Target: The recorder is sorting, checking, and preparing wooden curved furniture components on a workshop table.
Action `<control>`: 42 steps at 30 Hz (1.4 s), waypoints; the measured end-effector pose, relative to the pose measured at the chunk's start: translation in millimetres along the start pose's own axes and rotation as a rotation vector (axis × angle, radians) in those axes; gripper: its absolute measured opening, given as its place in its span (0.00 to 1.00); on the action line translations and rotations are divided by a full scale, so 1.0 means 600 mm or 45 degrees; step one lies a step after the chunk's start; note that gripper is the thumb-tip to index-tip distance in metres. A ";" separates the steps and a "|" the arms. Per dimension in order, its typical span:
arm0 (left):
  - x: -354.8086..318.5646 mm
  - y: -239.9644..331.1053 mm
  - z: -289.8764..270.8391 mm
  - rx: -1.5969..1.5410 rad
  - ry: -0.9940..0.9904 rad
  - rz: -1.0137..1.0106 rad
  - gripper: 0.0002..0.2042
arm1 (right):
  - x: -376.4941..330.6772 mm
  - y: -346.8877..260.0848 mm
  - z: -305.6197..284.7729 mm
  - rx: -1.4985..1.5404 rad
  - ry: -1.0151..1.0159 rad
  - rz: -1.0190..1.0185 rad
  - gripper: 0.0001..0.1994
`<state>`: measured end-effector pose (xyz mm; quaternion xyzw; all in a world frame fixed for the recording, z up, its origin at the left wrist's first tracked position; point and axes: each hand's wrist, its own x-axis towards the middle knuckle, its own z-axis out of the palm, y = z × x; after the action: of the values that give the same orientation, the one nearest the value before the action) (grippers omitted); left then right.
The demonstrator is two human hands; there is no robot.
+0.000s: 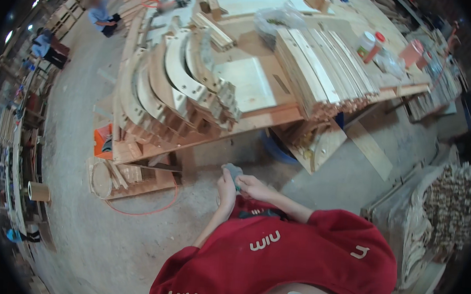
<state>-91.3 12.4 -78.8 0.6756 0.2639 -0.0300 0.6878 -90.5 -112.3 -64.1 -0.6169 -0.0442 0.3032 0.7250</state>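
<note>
Head view, left hand and right hand gripping small grey pad, curved wooden pieces.

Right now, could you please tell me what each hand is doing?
Left hand: closed on a small grey pad.
Right hand: fingers on the same grey pad, gripping it.

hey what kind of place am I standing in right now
Most likely a woodworking or furniture workshop. A long workbench carries rows of curved wooden parts and a stack of cut slats, and more wood pieces are heaped on the right. Your hands hold a small grey block.
</note>
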 end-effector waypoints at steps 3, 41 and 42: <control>0.010 -0.002 -0.002 0.112 -0.088 -0.050 0.22 | -0.018 -0.019 0.016 0.227 -0.139 0.197 0.10; 0.018 -0.060 0.131 0.495 -0.817 0.003 0.22 | -0.082 0.076 -0.145 1.102 0.241 0.690 0.13; 0.027 -0.080 0.127 0.490 -0.890 0.010 0.22 | -0.082 0.064 -0.138 1.164 0.331 0.703 0.12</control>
<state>-71.7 -58.4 -133.0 0.7422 0.0011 -0.3043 0.5972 -109.0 -206.1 -104.0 -0.2603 0.3454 0.3918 0.8121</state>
